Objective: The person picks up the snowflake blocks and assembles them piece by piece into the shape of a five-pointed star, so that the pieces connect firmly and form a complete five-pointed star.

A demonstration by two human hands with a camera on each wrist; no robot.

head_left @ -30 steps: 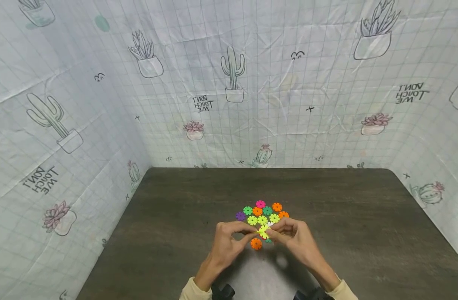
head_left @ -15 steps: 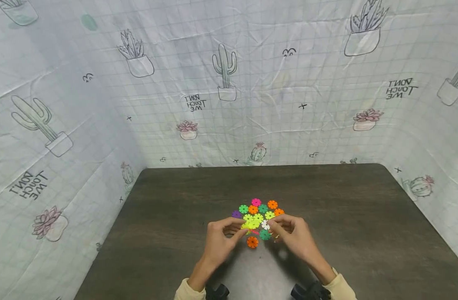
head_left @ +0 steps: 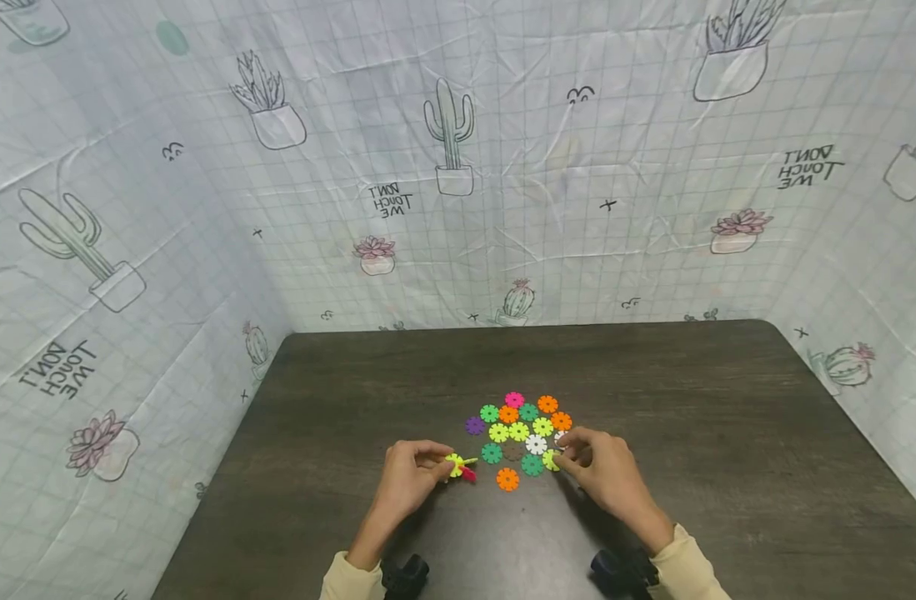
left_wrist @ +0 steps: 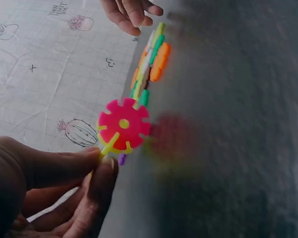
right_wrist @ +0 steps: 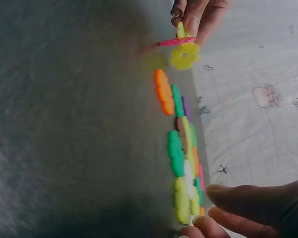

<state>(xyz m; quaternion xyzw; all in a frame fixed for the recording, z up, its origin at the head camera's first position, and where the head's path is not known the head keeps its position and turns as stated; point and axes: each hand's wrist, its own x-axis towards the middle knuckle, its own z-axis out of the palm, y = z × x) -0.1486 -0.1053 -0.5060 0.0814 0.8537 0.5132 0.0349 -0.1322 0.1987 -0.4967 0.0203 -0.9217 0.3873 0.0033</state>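
My left hand [head_left: 407, 479] pinches a small build of slotted snowflake discs between thumb and fingertips, raised left of the loose pieces. In it a pink-red disc [left_wrist: 134, 116] is joined to yellow discs [right_wrist: 184, 56]; how many yellow ones I cannot tell. My right hand [head_left: 606, 471] hovers at the right edge of the loose group, thumb and fingers apart. A yellow disc [right_wrist: 181, 201] lies flat beside its fingertips, and a white disc [head_left: 562, 438] is partly hidden behind its fingers.
Several loose discs lie flat on the dark table [head_left: 367, 375]: orange [head_left: 508, 479], green [head_left: 532, 464], brown [head_left: 513, 451], white [head_left: 536, 445], purple [head_left: 476, 426] and pink [head_left: 513, 401] among them. A patterned cloth [head_left: 533, 242] hangs behind and at the sides.
My left hand has carried the joined yellow and pink discs leftward, off the group, uncovering a green and a brown disc. My right hand has come away from the build and moved slightly right.
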